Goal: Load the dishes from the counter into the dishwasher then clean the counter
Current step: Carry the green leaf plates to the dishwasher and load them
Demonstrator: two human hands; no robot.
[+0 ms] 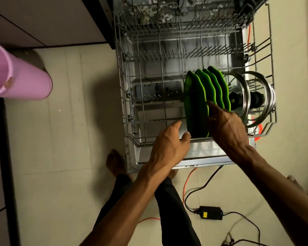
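Note:
The dishwasher's lower rack [126, 96] is pulled out over the open door [160, 157]. Several green plates [196, 103] stand on edge in its right half. Two glass lids with steel rims [263, 96] stand to the right of them. My right hand [228, 126] reaches in from the right, its fingers touching the near edge of the front plates. My left hand [169, 141] hovers at the rack's front rail just left of the foremost plate, fingers relaxed and holding nothing.
The upper rack [185, 18] sits at the top of the view. A pink bin [20, 80] stands on the floor at left beside a dark counter edge [2, 157]. A black power adapter [210, 213] and loose cables lie on the tiled floor near my feet [114, 162].

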